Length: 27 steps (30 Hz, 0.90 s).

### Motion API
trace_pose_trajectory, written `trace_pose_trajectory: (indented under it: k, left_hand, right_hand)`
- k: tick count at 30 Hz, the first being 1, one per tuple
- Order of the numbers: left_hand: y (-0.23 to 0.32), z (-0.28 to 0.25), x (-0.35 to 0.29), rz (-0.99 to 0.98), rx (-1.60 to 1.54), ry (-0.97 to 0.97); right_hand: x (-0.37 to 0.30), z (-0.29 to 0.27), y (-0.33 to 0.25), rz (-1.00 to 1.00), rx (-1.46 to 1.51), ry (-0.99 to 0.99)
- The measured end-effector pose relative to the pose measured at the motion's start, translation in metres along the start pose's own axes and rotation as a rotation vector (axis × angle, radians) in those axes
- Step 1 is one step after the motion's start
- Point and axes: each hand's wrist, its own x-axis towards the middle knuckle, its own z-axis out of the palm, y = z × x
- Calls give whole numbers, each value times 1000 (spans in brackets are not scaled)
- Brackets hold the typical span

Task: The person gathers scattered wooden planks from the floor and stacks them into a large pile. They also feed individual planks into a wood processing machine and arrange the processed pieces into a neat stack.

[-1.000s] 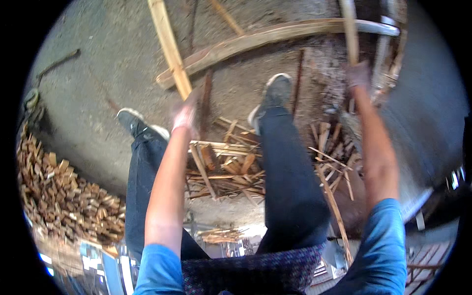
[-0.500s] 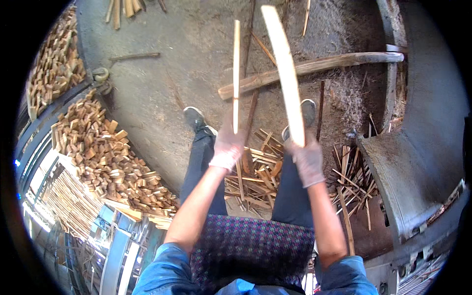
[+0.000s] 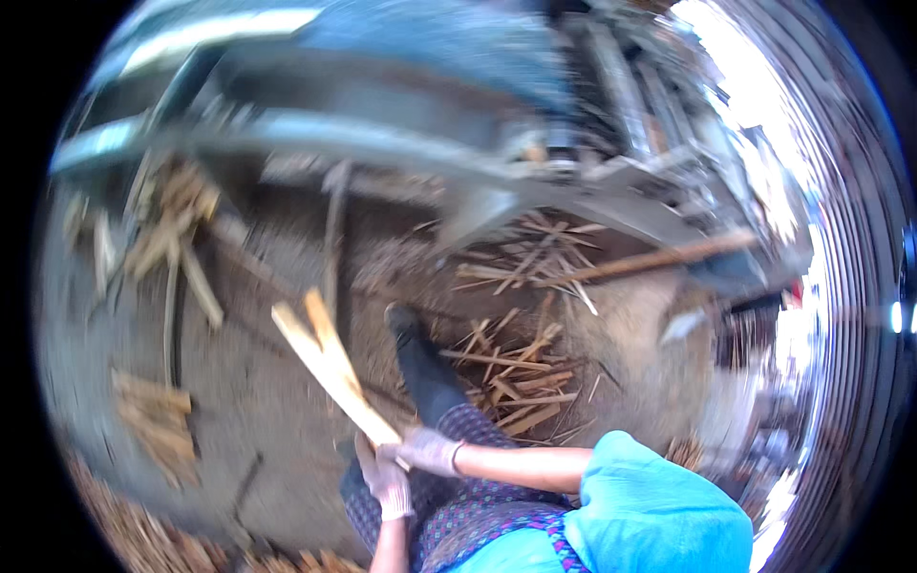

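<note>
The person's gloved left hand [image 3: 385,480] and gloved right hand [image 3: 429,452] close around the near ends of two pale wood strips [image 3: 334,372], which spread apart above the floor [image 3: 277,411]; blur probably hides some fingers. The dark-trousered leg [image 3: 430,377] stands between the strips and a heap of scraps [image 3: 525,382]. Beyond that, thin sticks [image 3: 544,253] fan out below a metal frame [image 3: 315,134], near a long pole [image 3: 659,258]. Flat pieces [image 3: 158,420] lie toward the floor's left edge.

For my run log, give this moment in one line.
Left hand: gloved, holding wood strips | right hand: gloved, holding same strips | strips: far ends spread | scrap wood: on ground beside leg
</note>
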Motion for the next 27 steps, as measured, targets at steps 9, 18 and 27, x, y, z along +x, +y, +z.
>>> trace_pose_trajectory:
  k: [9,18,27]
  left_hand:
    - [123,38,-55,384,695,-702]
    - [196,116,-16,731,990,-857]
    - [177,45,118,388,1455,-733]
  right_hand:
    - [-108,-27,0,32,849,297]
    - [-259,-50,38,211,1486,900]
    - [-367,-190,21,180,842,2030]
